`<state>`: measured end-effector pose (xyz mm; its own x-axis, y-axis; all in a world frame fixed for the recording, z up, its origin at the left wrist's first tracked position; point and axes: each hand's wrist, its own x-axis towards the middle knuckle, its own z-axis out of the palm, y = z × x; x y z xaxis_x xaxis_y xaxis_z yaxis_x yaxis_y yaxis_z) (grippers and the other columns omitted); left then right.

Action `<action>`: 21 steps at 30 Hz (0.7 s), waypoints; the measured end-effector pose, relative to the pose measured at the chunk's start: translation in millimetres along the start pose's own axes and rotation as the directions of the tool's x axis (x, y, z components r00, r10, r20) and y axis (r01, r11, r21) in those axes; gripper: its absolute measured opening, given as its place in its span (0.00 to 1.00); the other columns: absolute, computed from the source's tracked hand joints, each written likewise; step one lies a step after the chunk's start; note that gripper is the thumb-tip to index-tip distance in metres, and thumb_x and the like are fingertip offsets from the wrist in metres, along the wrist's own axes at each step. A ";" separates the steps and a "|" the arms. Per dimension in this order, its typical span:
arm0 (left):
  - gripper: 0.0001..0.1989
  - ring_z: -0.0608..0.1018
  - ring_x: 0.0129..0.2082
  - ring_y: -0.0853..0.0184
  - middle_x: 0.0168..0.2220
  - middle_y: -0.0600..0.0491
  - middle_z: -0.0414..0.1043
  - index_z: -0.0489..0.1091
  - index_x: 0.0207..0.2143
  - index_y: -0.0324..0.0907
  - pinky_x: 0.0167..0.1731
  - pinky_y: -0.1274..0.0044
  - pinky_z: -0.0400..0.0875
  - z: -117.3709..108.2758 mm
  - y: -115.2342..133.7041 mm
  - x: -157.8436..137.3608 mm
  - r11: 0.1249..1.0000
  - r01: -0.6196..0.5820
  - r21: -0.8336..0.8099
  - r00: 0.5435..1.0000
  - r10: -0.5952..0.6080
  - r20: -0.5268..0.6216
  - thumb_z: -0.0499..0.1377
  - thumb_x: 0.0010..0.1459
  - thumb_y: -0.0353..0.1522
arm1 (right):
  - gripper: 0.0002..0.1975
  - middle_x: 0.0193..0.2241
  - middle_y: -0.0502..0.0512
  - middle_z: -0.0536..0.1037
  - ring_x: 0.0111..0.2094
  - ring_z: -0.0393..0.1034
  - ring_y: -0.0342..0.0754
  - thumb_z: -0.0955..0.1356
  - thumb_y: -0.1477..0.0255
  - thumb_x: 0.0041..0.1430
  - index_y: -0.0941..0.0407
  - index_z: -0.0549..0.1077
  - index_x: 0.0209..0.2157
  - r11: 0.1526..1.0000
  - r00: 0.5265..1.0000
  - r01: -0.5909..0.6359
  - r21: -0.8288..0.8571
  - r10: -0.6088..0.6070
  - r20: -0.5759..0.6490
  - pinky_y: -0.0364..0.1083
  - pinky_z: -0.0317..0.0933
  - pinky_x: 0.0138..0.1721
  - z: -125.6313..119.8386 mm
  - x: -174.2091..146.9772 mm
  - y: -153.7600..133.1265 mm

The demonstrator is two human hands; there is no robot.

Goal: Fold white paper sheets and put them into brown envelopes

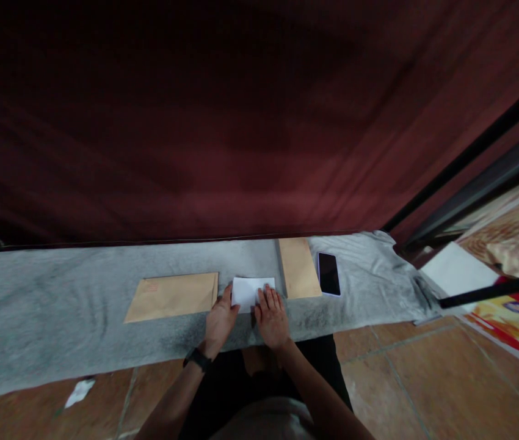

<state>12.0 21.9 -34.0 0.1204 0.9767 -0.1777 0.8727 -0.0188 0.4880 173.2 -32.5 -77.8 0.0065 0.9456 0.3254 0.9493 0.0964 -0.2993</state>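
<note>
A white sheet of paper, seemingly folded, lies on the grey cloth between my hands. My left hand grips its left edge, with the thumb near the lower corner; a dark band is on that wrist. Stretched fingers of my right hand press flat on the paper's right part. To the left, close to my left hand, lies a brown envelope. Another brown envelope rests right of the paper, set lengthwise away from me.
A dark-screened phone lies right of the second envelope. The grey cloth covers a long narrow surface, backed by a dark red curtain. Black bars and a red-yellow printed box stand at right. A white scrap lies on the tiled floor.
</note>
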 end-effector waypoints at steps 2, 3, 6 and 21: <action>0.29 0.80 0.44 0.58 0.48 0.41 0.76 0.53 0.65 0.40 0.41 0.73 0.70 4.5 -2.1 -3.8 1.000 -0.012 0.026 0.998 0.014 -0.056 0.54 0.62 0.30 | 0.25 0.67 0.64 0.59 0.67 0.54 0.57 0.61 0.69 0.70 0.57 0.60 0.66 1.000 1.000 -0.021 -0.012 0.021 -0.010 0.60 0.52 0.64 3.3 -1.7 1.1; 0.28 0.79 0.45 0.57 0.48 0.41 0.76 0.54 0.65 0.39 0.42 0.72 0.71 7.4 -2.6 -6.0 0.998 -0.029 0.047 0.995 0.033 -0.097 0.54 0.62 0.30 | 0.26 0.68 0.64 0.58 0.67 0.53 0.57 0.61 0.69 0.70 0.56 0.59 0.67 1.000 1.000 -0.027 -0.015 0.027 -0.006 0.60 0.52 0.64 4.2 -2.5 1.4; 0.25 0.75 0.53 0.54 0.53 0.39 0.72 0.59 0.63 0.39 0.52 0.66 0.68 19.4 0.6 -10.6 0.981 -0.145 0.131 0.959 0.172 -0.227 0.51 0.63 0.29 | 0.27 0.68 0.64 0.56 0.68 0.52 0.58 0.61 0.67 0.70 0.56 0.58 0.67 0.999 0.999 -0.041 -0.020 0.042 0.025 0.60 0.50 0.65 4.7 -3.6 1.5; 0.31 0.55 0.70 0.56 0.69 0.40 0.53 0.52 0.68 0.34 0.67 0.60 0.52 58.0 -13.1 -12.1 0.920 -0.334 0.206 0.904 0.374 -0.207 0.47 0.66 0.38 | 0.27 0.67 0.66 0.58 0.68 0.52 0.58 0.58 0.66 0.71 0.61 0.57 0.67 0.997 0.999 -0.044 -0.065 0.043 -0.029 0.58 0.49 0.65 9.6 -14.6 6.8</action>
<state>26.5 -2.1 -87.8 0.3376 0.9200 0.1990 0.8599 -0.3874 0.3323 176.6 -42.6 -93.2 0.0561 0.9395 0.3378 0.9664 0.0340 -0.2550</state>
